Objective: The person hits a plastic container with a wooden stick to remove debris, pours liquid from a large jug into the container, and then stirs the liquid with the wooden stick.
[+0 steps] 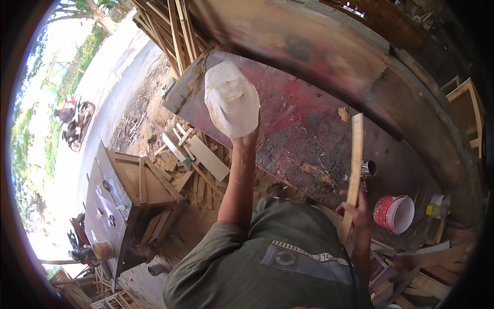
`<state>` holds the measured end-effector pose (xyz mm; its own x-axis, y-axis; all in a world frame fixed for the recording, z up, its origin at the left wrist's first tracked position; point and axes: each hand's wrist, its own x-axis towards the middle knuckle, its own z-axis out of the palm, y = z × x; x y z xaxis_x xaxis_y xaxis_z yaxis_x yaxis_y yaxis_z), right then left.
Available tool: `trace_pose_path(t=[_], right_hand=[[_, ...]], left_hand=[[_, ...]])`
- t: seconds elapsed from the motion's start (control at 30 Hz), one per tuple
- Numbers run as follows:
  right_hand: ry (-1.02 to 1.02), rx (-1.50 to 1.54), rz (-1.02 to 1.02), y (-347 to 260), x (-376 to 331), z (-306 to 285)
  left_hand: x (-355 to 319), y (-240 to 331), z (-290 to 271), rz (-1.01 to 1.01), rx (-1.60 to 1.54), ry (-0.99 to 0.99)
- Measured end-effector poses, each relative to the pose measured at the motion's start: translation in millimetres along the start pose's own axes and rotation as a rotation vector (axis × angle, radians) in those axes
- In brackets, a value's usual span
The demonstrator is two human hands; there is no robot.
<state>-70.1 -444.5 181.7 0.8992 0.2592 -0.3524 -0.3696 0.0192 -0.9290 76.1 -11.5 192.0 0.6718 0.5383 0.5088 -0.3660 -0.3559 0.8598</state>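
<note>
My left arm reaches forward over the stained worktable (293, 113). The left hand (248, 138) is closed on the near edge of an off-white, rounded thing shaped like a cap (231, 100). That object covers most of my fingers, and its exact kind is unclear. At my right side, my right hand (360, 210) wraps round the lower part of a long, pale wooden strip (355, 159). The strip stands up steeply, its top end reaching over the table. A small metal can (369, 168) is just beyond this hand.
A red and white bucket (395, 213) and a yellowish container (437, 208) stand at the right. Wood offcuts (206, 157) are heaped left of the table, with more scraps (427, 273) at lower right. A wooden cabinet (128, 190) stands left. A motorcycle (76, 121) is on the road.
</note>
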Motion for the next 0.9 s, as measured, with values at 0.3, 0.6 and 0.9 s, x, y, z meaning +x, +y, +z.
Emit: trace_pose_path(t=[0.3, 0.6, 0.9], right_hand=[[0.035, -0.132, -0.070, -29, 9, 24], [0.147, -0.753, -0.161, -20, 38, 1], [0.135, -0.843, -0.777, -176, 49, 66]], left_hand=[[4, 14, 0, -0.071, -0.216, -0.019], [-4, 3, -27, -0.499, -1.241, 0.127], [-86, -168, -54, -0.233, 0.234, -0.149]])
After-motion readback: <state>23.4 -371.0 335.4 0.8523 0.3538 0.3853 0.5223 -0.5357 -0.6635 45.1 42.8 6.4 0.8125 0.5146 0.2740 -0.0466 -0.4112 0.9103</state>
